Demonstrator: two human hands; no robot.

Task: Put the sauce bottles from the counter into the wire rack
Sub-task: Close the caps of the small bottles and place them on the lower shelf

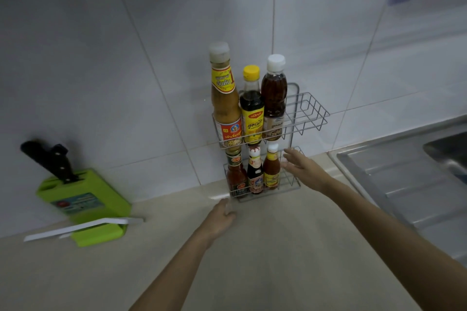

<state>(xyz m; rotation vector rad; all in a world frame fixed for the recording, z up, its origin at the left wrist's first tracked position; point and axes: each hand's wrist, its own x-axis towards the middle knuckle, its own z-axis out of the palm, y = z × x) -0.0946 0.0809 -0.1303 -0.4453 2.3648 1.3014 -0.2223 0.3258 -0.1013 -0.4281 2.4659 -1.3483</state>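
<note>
A two-tier wire rack stands on the counter against the tiled wall. Its upper tier holds a tall tan sauce bottle, a dark bottle with a yellow cap and a red-brown bottle with a white cap; the right part of that tier is bare. The lower tier holds a red chilli bottle, a dark bottle and an orange bottle. My left hand is curled at the rack's front-left bottom corner. My right hand is spread open beside the lower tier's right end.
A green knife block with a black-handled knife sits at the left, a white strip lying before it. A steel sink and drainboard fill the right. The beige counter stretches toward me.
</note>
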